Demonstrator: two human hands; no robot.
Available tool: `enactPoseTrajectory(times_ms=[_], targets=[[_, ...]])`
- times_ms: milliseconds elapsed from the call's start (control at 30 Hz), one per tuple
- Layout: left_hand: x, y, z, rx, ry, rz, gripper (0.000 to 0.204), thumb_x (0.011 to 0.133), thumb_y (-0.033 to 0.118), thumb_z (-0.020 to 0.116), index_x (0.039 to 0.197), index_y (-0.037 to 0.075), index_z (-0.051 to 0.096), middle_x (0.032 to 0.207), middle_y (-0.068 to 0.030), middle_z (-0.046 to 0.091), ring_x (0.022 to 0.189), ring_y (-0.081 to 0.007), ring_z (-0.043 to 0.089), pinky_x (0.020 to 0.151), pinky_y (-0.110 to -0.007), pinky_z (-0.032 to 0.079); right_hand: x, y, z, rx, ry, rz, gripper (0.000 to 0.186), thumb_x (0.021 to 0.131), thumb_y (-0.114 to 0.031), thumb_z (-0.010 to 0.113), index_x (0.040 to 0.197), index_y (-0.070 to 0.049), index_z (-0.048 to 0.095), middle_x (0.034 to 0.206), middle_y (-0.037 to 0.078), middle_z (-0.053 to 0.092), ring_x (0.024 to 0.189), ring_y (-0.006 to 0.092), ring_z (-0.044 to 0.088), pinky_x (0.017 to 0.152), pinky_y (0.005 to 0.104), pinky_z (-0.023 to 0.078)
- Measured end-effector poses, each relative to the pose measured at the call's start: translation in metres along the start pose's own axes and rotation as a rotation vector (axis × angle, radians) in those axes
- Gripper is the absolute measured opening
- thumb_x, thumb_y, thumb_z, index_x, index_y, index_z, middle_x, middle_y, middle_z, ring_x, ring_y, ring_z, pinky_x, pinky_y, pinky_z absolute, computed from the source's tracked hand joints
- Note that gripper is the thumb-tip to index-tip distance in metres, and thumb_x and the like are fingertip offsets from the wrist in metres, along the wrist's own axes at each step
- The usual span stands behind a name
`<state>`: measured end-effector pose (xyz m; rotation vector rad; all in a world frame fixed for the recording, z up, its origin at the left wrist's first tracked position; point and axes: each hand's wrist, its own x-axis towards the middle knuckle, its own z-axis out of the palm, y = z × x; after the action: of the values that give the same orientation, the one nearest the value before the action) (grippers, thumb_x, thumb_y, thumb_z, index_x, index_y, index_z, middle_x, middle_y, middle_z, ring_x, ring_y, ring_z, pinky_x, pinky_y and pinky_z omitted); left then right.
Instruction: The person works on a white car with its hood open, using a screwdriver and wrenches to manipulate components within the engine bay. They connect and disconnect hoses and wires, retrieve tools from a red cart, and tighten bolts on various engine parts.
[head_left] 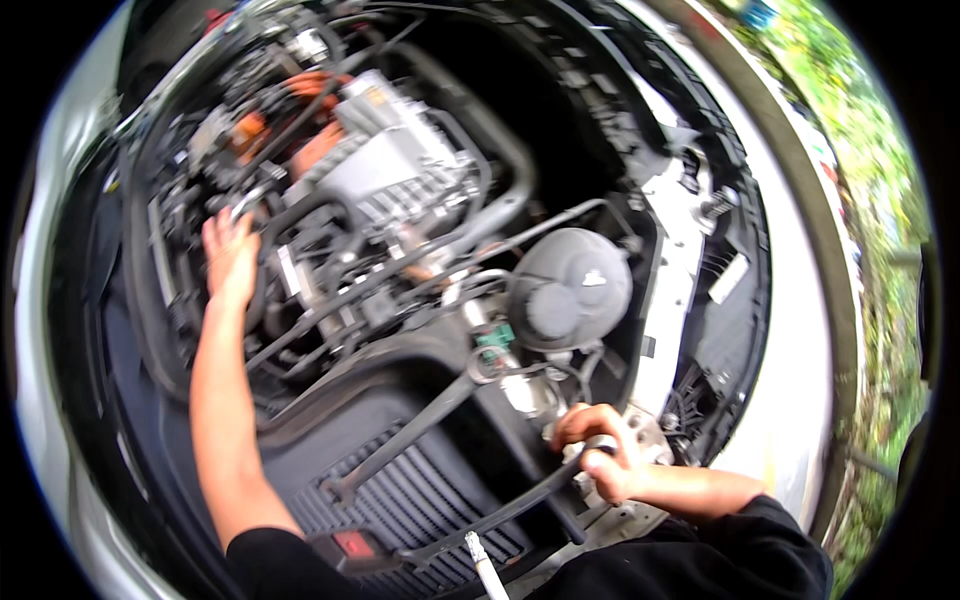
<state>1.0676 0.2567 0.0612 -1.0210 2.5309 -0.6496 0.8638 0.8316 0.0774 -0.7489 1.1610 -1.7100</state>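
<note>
Right fingers point(588, 422) grasp a black tube point(535, 493) by the metal edge point(651, 437), dark gap point(540, 115) beyond; left fingers' point(224, 230) grip I can't tell

The left hand point(232, 262) is blurred, and what it touches among the engine parts point(385, 165) cannot be told; the right hand point(607, 452) hides part of the black hose point(525, 500); the lower edge cuts off the cigarette point(485, 566) and both sleeves point(268, 563); the greenery point(842, 105) is smeared
</note>
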Motion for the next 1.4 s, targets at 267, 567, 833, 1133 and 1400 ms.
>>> enactPoseTrajectory(times_ms=[267, 567, 833, 1133, 1400], targets=[[0.016, 0.024, -0.005, 0.224, 0.289, 0.064, 0.022, 0.085, 0.008, 0.058, 0.106, 0.009, 0.065, 0.136, -0.0051, 0.053, 0.14, -0.0297, 0.037, 0.122, -0.053, 0.019, -0.015, 0.004, -0.036, 0.089, -0.1, -0.053, 0.085, 0.088, -0.046, 0.074, 0.143, -0.001, 0.028, 0.114, 0.015, 0.056, 0.11, 0.0249, 0.056, 0.099, 0.0395, 0.044], [0.01, 0.032, -0.048, 0.04, 0.182, 0.153, 0.017, 0.085, 0.005, 0.057, 0.099, 0.005, 0.067, 0.129, -0.0093, 0.055, 0.139, -0.0309, 0.037, 0.123, -0.053, 0.018, 0.199, -0.036, -0.215, -1.551, 0.3, -0.455, 0.039, 0.084, -0.02, 0.07, 0.119, -0.006, 0.058, 0.117, 0.015, 0.061, 0.122, 0.0338, 0.052, 0.098, 0.0433, 0.047], [0.011, 0.033, -0.033, 0.16, 0.242, 0.07, 0.019, 0.085, 0.005, 0.056, 0.103, 0.008, 0.062, 0.113, -0.0073, 0.057, 0.131, -0.0308, 0.045, 0.121, -0.053, 0.021, 0.218, -0.022, -0.228, -1.704, 0.288, -0.439, 0.034, 0.081, -0.022, 0.07, 0.11, -0.006, 0.063, 0.112, 0.012, 0.065, 0.13, 0.0333, 0.045, 0.106, 0.0474, 0.041], [0.011, 0.028, -0.039, 0.01, 0.222, 0.17, 0.016, 0.086, 0.006, 0.055, 0.094, 0.002, 0.068, 0.114, -0.0101, 0.061, 0.133, -0.0344, 0.043, 0.121, -0.055, 0.019, 0.215, -0.024, -0.229, -1.748, 0.283, -0.379, 0.035, 0.082, -0.027, 0.07, 0.11, -0.007, 0.064, 0.108, 0.012, 0.067, 0.129, 0.0341, 0.046, 0.107, 0.0465, 0.039], [0.019, 0.027, -0.014, 0.167, 0.293, 0.057, 0.012, 0.084, 0.006, 0.057, 0.093, 0.008, 0.065, 0.103, -0.0099, 0.061, 0.124, -0.0322, 0.049, 0.119, -0.055, 0.024, 0.22, -0.022, -0.226, -1.737, 0.28, -0.365, 0.037, 0.082, -0.03, 0.071, 0.11, -0.007, 0.064, 0.108, 0.012, 0.068, 0.126, 0.0348, 0.048, 0.106, 0.046, 0.038]])
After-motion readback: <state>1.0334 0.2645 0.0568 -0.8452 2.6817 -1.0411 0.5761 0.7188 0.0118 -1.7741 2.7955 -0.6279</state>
